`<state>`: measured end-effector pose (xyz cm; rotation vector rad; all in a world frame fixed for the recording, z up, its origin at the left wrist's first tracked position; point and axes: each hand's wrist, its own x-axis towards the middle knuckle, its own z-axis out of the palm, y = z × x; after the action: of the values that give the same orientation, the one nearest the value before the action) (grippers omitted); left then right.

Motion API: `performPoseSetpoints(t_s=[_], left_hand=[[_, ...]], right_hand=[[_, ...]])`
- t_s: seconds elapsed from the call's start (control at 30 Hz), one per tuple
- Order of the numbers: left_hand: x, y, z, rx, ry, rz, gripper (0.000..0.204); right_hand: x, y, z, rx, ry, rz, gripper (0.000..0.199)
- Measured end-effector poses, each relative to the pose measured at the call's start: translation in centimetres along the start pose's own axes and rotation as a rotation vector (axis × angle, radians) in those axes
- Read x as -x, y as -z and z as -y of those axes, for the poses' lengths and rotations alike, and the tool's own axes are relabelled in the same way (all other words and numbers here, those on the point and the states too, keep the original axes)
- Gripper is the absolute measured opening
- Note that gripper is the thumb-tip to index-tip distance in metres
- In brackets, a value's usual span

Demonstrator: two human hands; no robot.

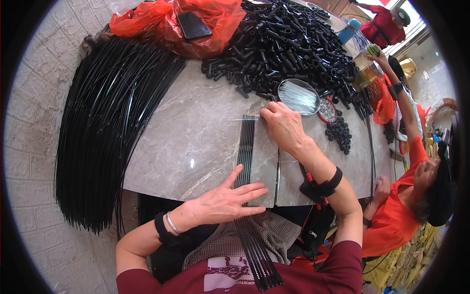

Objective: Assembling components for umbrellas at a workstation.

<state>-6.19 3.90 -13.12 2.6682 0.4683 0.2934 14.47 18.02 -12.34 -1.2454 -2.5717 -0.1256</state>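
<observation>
A flat row of thin black rods (245, 142) lies on the marble-patterned table, running from the table middle over the near edge toward my lap. My left hand (230, 195) rests across the row near that edge, fingers spread and flat, holding it against the table. At the far ends of the rods, my right hand (283, 123) is closed in a pinch. From its fingertips a thin clear strip (239, 119) sticks out to the left, lying across the rods. Beside that hand stands a round dish (297, 97) full of similar thin clear pieces.
Black rods (105, 132) hang in a thick bundle over the left edge. Black tubes (293, 44) are heaped behind, beside a red plastic bag (147, 22) bearing a phone (194, 25). A red-rimmed dish (327, 111) and small black parts (339, 134) lie right, near a co-worker (409, 191).
</observation>
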Motion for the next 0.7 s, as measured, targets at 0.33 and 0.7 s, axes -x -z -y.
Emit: performPoseSetpoints(t_s=[0.33,0.7], left_hand=[[0.0,-0.1,0.0,-0.012,-0.002,-0.009,0.054],[0.0,0.1,-0.1,-0.015,-0.014,-0.017,0.049]], right_hand=[[-0.6,-0.6,0.6,-0.056,0.000,-0.026,0.006],[0.3,2.2,-1.4,-0.116,-0.057,0.020,0.017]])
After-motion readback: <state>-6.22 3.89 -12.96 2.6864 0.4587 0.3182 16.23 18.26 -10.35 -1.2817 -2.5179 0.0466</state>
